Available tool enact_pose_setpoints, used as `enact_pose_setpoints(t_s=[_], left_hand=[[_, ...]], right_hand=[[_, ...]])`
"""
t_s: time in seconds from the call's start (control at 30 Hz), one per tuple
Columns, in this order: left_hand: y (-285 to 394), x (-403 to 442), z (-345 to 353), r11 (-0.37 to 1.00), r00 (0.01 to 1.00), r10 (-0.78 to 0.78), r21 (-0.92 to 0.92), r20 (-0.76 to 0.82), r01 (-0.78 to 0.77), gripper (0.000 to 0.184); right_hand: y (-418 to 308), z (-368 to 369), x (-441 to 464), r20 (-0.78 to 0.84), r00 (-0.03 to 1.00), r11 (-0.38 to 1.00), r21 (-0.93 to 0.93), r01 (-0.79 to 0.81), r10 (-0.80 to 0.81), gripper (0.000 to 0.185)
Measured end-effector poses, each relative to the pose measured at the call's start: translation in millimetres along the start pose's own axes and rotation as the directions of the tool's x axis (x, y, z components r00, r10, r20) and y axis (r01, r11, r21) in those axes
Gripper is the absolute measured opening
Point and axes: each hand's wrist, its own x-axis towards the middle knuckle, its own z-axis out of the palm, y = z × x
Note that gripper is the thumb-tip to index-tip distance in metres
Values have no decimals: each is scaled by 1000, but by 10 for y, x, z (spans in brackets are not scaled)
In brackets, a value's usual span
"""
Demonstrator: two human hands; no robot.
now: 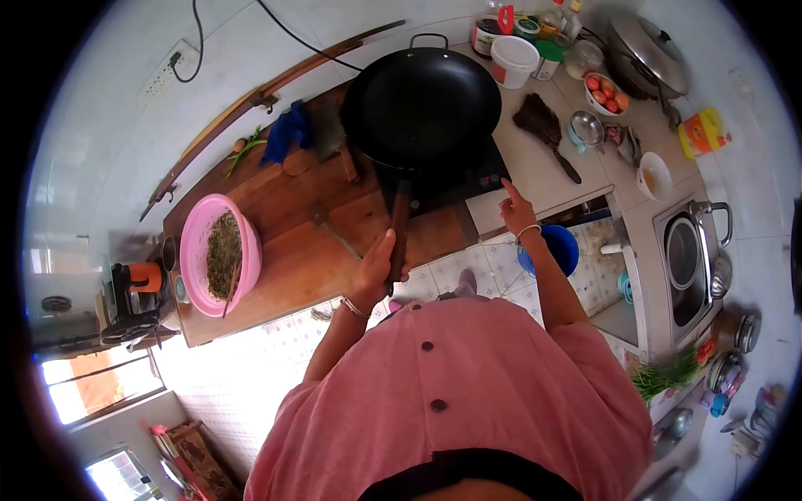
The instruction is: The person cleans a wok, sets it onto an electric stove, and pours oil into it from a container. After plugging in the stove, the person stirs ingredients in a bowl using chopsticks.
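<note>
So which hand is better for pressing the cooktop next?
Probably the right hand: it seems empty, with a finger pointing close to the black cooktop, while the left hand grips the wok's handle.

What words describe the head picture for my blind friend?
A person's left hand holds the handle of a black wok over a cooktop; the right hand points toward the cooktop's corner. A pink basin of greenish bits sits on a wooden counter.

Overexposed floor (267, 359), barrel-distorted edges.
</note>
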Motion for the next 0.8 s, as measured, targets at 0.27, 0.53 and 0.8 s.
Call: enact_pose_setpoints(t_s=[0.27,0.53,0.8], left_hand=[[-52,11,11,1000,1000,12,-26,2,-12,34],[-86,-5,89,998,999,37,-50,1,-36,31],[-142,47,145,995,1000,23,-99,-4,-24,31]], right_hand=[[-680,48,-48,39,964,769,-611,-186,263,71],[-1194,724,-368,196,981,851,-517,98,7,70],[-1069,1483,-473,460,888,995,-91,46,1,47]])
